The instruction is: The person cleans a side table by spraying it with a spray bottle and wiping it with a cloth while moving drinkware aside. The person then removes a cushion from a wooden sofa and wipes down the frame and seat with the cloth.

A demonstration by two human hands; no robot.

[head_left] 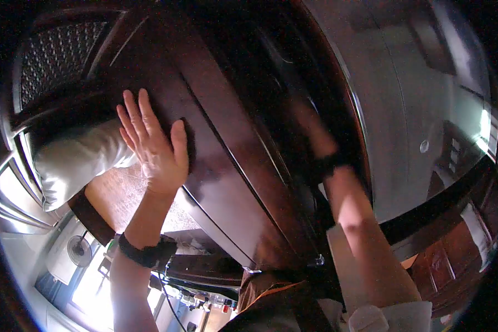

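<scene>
My left hand lies with its fingers stretched out and thumb apart against a dark brown wooden panel, holding nothing. A narrow groove runs along this panel to the right of the hand. Close beside the left fingers is a white cushion. My right hand reaches into a dark recess between the panel and a glossy grey surface. Shadow and blur hide its fingers, and I cannot make out whether it touches or holds anything there.
A pale woven mat spreads below the cushion. Latticed dark wood stands at the upper left. At the lower left are a white fan and a bright window. A dark cable hangs near my left forearm.
</scene>
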